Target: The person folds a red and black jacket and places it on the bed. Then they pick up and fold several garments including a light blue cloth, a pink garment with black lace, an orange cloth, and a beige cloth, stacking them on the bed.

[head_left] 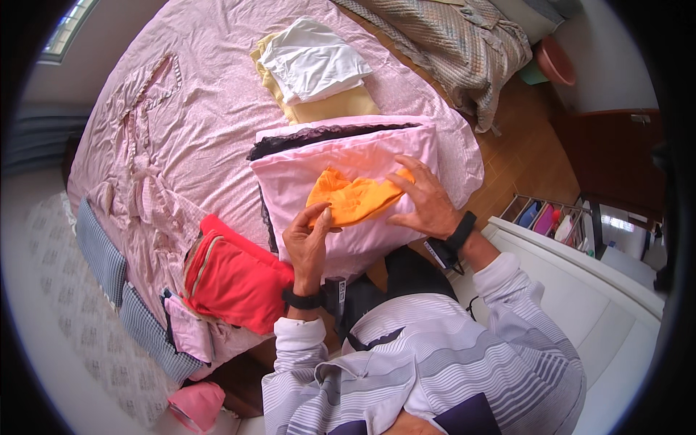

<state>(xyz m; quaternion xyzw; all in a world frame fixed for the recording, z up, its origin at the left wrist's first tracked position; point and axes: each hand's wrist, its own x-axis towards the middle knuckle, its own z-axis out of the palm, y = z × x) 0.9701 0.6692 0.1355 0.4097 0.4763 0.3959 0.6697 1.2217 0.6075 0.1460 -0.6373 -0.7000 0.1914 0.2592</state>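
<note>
A small folded orange garment (355, 197) is stretched between my hands, over a folded pink cloth (297, 170) with black lace trim. My left hand (308, 239) pinches the garment's near left corner between thumb and fingers. At its right end, the fingers of my right hand (422, 196) hold the edge, while the thumb stands apart on the near side. The exact kind of garment cannot be made out. Close to my left wrist lies a folded red garment (243, 279) with a pale stripe near its left edge.
Folded white (312, 61) and yellow (330, 107) cloths lie beyond the pink one on the pink bedsheet (210, 65). A crumpled pink garment (134, 174) spreads at left, near striped cushions (101, 246). A white cabinet (565, 279) stands at right.
</note>
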